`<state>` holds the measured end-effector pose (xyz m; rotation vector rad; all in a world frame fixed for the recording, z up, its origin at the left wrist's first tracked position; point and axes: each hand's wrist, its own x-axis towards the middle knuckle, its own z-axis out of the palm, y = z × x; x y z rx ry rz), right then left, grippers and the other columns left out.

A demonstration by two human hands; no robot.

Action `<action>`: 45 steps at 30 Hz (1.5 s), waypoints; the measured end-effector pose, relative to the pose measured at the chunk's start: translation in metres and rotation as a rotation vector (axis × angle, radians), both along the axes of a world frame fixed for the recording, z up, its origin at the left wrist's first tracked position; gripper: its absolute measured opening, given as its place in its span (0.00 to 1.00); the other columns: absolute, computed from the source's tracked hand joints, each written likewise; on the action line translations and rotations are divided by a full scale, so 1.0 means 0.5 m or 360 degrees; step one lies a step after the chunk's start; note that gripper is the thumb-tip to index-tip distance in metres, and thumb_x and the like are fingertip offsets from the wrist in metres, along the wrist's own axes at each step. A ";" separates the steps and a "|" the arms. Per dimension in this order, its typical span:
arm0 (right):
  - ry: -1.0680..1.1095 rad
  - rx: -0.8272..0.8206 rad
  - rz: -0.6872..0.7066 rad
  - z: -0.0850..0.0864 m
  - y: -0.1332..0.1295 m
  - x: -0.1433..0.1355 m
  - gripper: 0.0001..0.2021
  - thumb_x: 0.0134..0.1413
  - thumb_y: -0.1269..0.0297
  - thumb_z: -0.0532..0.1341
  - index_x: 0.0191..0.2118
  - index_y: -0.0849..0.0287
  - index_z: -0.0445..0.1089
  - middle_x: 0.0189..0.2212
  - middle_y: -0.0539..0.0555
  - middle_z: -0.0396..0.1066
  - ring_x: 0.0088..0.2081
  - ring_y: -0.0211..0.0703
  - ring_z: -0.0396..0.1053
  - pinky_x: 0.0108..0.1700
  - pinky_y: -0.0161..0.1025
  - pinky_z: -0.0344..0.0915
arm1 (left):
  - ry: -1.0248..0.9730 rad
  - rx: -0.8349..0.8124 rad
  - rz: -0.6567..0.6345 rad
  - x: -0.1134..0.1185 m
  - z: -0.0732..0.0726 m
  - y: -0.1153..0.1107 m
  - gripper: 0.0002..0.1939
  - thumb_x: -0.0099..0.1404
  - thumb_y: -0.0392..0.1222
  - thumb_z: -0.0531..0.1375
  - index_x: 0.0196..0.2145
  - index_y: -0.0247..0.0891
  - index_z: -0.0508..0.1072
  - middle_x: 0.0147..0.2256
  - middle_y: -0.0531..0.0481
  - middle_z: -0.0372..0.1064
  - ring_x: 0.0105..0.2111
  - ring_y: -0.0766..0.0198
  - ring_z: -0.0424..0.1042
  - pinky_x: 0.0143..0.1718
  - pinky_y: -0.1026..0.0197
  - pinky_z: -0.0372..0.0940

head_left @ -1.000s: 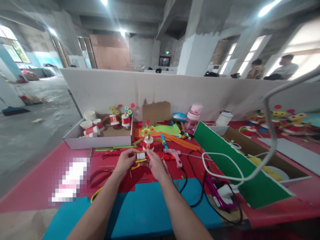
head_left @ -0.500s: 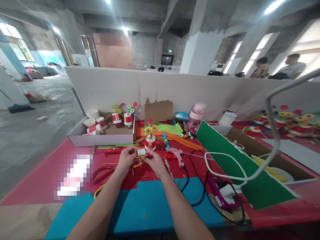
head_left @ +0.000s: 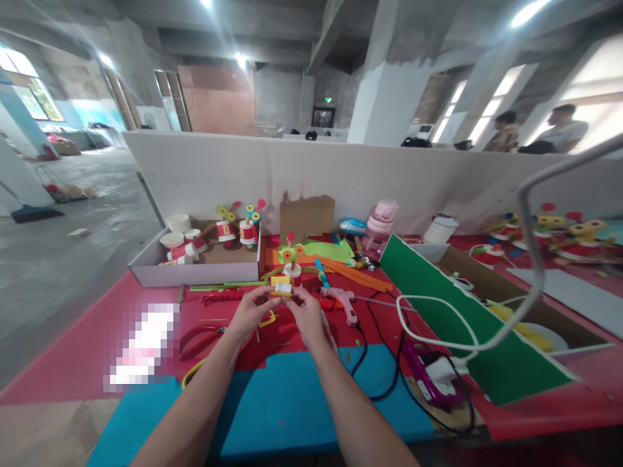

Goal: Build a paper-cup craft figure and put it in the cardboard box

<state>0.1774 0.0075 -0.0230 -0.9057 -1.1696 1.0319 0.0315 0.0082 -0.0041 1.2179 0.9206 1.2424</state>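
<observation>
Small yellow-and-white piece (head_left: 282,287) (in both hands (head_left: 278,316))

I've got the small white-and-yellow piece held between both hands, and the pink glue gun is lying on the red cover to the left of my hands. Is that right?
Not quite: the head view shows the pink glue gun to the right of your hands. It does lie on the red cover, and the left hand and right hand hold the small white-and-yellow piece.

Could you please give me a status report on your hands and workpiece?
Left hand and right hand holding white-and-yellow piece. Cup figure close behind it. Glue gun to the right.
</observation>
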 end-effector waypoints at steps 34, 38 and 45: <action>-0.1932 -0.0668 -0.0544 0.009 -0.014 0.304 0.13 0.54 0.62 0.55 0.41 0.63 0.69 0.39 0.67 0.75 0.41 0.56 0.73 0.36 0.41 0.61 | 0.0359 0.0458 -0.0064 0.001 0.017 -0.006 0.12 0.48 0.49 0.69 0.27 0.37 0.79 0.33 0.45 0.74 0.35 0.58 0.72 0.36 0.59 0.67; -0.1390 -0.0668 -0.0678 0.002 -0.029 0.306 0.11 0.54 0.60 0.55 0.39 0.61 0.66 0.32 0.62 0.75 0.34 0.50 0.73 0.32 0.39 0.61 | 0.0349 0.0434 -0.0071 -0.004 0.010 -0.001 0.12 0.49 0.48 0.69 0.28 0.37 0.79 0.33 0.46 0.74 0.34 0.59 0.71 0.35 0.60 0.67; 0.0157 -0.0474 -0.0230 0.032 -0.065 0.249 0.21 0.39 0.55 0.69 0.39 0.58 0.66 0.30 0.51 0.74 0.28 0.39 0.72 0.25 0.31 0.63 | 0.0254 0.0393 0.0026 -0.004 -0.001 0.003 0.15 0.46 0.48 0.70 0.29 0.36 0.79 0.33 0.46 0.74 0.33 0.61 0.72 0.33 0.62 0.67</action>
